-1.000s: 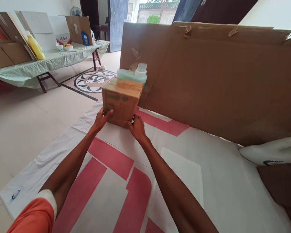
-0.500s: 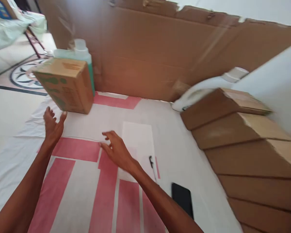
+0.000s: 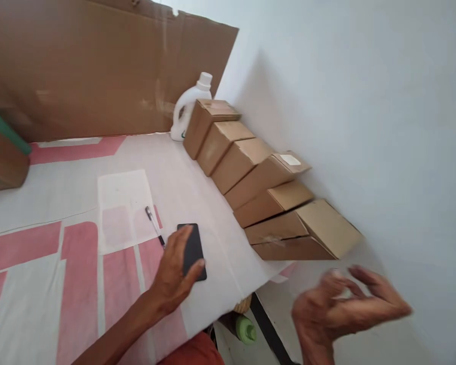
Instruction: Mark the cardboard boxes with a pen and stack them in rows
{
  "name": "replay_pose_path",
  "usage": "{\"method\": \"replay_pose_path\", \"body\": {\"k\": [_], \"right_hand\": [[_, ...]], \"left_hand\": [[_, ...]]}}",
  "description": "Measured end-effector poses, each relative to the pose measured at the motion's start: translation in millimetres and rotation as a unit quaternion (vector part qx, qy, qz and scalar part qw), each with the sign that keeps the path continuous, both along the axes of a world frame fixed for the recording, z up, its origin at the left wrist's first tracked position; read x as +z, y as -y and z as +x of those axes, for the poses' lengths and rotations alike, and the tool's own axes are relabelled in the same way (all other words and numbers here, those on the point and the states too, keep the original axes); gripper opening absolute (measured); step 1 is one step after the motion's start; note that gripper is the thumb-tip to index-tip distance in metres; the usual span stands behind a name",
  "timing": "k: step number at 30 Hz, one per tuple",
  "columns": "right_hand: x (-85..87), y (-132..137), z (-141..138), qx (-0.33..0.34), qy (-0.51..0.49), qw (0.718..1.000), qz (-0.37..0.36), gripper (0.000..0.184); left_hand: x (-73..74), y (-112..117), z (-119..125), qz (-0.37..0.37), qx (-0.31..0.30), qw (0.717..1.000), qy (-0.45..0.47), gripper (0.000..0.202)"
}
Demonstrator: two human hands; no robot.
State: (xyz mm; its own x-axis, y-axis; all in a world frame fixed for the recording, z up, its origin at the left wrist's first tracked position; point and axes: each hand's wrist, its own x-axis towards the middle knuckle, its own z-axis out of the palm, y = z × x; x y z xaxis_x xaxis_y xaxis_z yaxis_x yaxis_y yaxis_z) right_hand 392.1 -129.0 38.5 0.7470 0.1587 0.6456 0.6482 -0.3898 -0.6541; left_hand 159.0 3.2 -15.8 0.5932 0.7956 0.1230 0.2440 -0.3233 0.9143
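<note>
My left hand [image 3: 175, 274] lies with fingers stretched out over the left side of a black phone [image 3: 194, 248], thumb on its lower edge. The phone lies flat on a white and red table cover [image 3: 41, 284]. A pen [image 3: 154, 225] lies just left of the phone, beside a white paper sheet [image 3: 123, 203]. My right hand [image 3: 345, 304] is blurred, fingers spread, holding nothing, in the air off the table's right end below the nearest of several brown cardboard boxes [image 3: 311, 230] lined along the white wall.
A white jug [image 3: 186, 109] stands at the far end of the box row. A large cardboard sheet [image 3: 99, 66] stands along the back. Another brown box [image 3: 0, 162] shows at the left edge. A green-capped bottle [image 3: 245, 329] sits below the table edge.
The view swung right, away from the box at the left. My left hand came over onto the phone. My right hand swept out to the right near the row of boxes.
</note>
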Motion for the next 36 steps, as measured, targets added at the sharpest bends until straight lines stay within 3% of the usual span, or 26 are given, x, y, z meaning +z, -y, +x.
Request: {"method": "replay_pose_path", "body": {"k": [3,6,9,13,18,22,26,28,30,32,36], "right_hand": [[-6.4,21,45,-0.129,-0.114,0.979,0.107,0.043],[-34.4,23,83,-0.097,-0.291,0.945,0.116,0.059],[-57.0,13,104,-0.043,-0.327,0.933,0.146,0.072],[-57.2,-3,117,0.008,-0.329,0.929,0.168,0.081],[-44.5,1,115,0.034,-0.332,0.930,0.152,0.078],[-31.0,22,90,0.019,-0.301,0.940,0.161,0.072],[-4.4,39,45,0.012,-0.222,0.962,0.161,0.054],[7.4,37,14,0.058,-0.182,0.974,0.122,0.046],[12.3,27,-22,0.158,-0.164,0.971,0.076,0.042],[8.6,11,-62,0.291,-0.176,0.939,0.060,0.039],[-17.0,-27,-146,0.497,-0.245,0.832,0.034,0.038]], "left_hand": [[20.0,25,66,-0.043,-0.129,0.991,0.018,0.075],[32.6,40,126,-0.072,-0.211,0.975,0.005,0.087],[35.7,45,172,-0.075,-0.234,0.969,-0.029,0.098],[34.1,42,202,-0.091,-0.211,0.972,-0.056,0.107],[37.5,41,202,-0.116,-0.212,0.968,-0.060,0.116],[53.6,54,180,-0.156,-0.233,0.959,-0.048,0.117],[76.2,70,130,-0.128,-0.211,0.969,0.013,0.113],[84.0,71,91,-0.091,-0.155,0.982,0.050,0.112],[88.2,67,44,-0.042,-0.075,0.994,0.067,0.106],[89.3,61,-8,0.004,0.019,0.998,0.054,0.097],[75.8,58,-110,0.045,0.189,0.981,0.003,0.086]]}}
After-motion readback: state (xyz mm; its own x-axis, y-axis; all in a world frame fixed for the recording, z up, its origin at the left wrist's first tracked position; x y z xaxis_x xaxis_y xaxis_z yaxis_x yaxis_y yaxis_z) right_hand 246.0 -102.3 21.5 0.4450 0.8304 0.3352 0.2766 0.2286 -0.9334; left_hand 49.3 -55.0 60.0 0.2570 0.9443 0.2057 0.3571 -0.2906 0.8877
